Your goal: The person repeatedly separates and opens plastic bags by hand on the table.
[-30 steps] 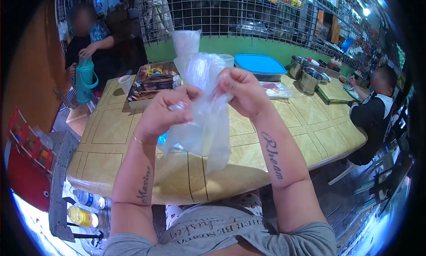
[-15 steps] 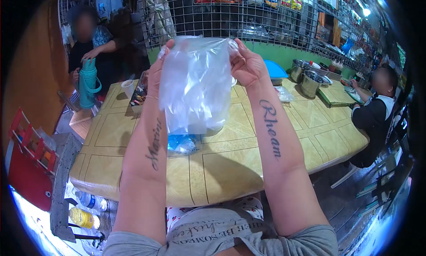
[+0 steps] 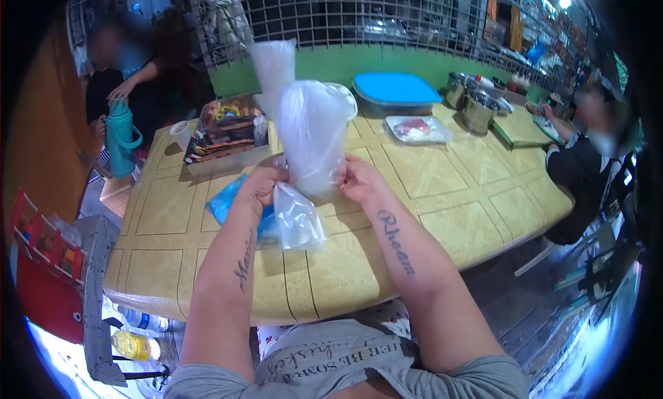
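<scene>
Well, with my clock centred on the view, a co-worker's hand (image 3: 123, 89) lies between nine and ten, on top of a tall teal handled jug (image 3: 119, 142). Near ten, a small white cup (image 3: 181, 134) stands on the tan, tile-patterned table (image 3: 469, 216), beside a long, shallow tray (image 3: 231, 166) of assorted foodstuffs. At nine, a flat blue plastic packet (image 3: 224, 200) lies partly behind my wearer's left forearm.

The left hand (image 3: 261, 185), also at nine, is curled with its fingertips pinching plastic; a crumpled translucent plastic bag (image 3: 300, 223) hangs just below it, between seven and eight. Toward eleven, a tall frosted plastic-covered shape (image 3: 273, 67) stands behind. Between eleven and twelve, between the hands, is a bulky whitish form sheathed in thin film (image 3: 311, 126); I can't tell what is inside.

The right hand (image 3: 360, 180), near two, has its fingers bent against that form's lower side; whether they grip film or merely steady it, I can't tell.

At one sits a blue-lidded plastic tub (image 3: 397, 88), and at two a film-wrapped white tray (image 3: 396, 128) holding something reddish.

I'd expect the bag to be nearly weightless, limp, slick and easily torn, so I'd pinch its edge with finger pads on opposite sides, avoiding fingernails.
</scene>
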Tool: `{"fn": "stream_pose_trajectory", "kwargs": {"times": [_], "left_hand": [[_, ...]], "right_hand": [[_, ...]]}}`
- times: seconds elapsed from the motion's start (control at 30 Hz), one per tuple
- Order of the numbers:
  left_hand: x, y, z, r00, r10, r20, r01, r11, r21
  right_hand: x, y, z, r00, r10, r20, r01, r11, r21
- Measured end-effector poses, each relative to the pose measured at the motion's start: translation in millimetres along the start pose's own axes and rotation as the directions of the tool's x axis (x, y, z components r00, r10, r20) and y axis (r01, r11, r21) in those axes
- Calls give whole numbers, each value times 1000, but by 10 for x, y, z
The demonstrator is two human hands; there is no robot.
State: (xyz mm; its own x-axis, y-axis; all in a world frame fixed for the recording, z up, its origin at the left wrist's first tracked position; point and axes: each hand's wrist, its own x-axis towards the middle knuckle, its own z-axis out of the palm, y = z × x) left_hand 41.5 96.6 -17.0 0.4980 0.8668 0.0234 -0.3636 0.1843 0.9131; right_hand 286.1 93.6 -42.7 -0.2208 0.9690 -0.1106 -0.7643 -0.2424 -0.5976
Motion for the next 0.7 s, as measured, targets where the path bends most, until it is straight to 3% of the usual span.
{"fn": "stream_pose_trajectory", "kwargs": {"times": [0.13,0.27,0.33,0.37,0.4,0.43,0.5,0.53,0.67,0.7], "left_hand": [[-35,-74,80,999,-21,-43,24,998,62],[8,-110,4,963,19,-269,88,922,378],[51,-99,-176,860,381,-339,54,592,804],[59,-109,-252,784,550,-286,94,350,932],[-62,107,-43,759,612,-223,-34,379,925],[-117,224,44,778,556,-291,-102,570,816],[-206,387,146,827,414,-381,-211,855,474],[-265,454,239,830,439,-343,-271,856,440],[-453,558,642,835,501,-228,-421,848,322],[-483,574,695,837,506,-207,-438,847,301]], "right_hand": [[114,41,-234,990,34,-140,-77,946,-314],[-78,35,-5,941,-210,-265,24,824,-567],[-95,37,-36,906,-354,-234,53,642,-765],[-60,27,-84,817,-556,-150,190,506,-842],[3,0,-136,688,-725,-38,301,333,-893],[53,-6,-156,525,-846,93,379,134,-916],[-257,-81,259,433,-885,172,566,119,-816],[-429,-89,460,382,-902,202,649,107,-753],[-774,241,920,624,-636,455,770,397,-500],[-834,290,956,715,-503,485,693,418,-588]]}}
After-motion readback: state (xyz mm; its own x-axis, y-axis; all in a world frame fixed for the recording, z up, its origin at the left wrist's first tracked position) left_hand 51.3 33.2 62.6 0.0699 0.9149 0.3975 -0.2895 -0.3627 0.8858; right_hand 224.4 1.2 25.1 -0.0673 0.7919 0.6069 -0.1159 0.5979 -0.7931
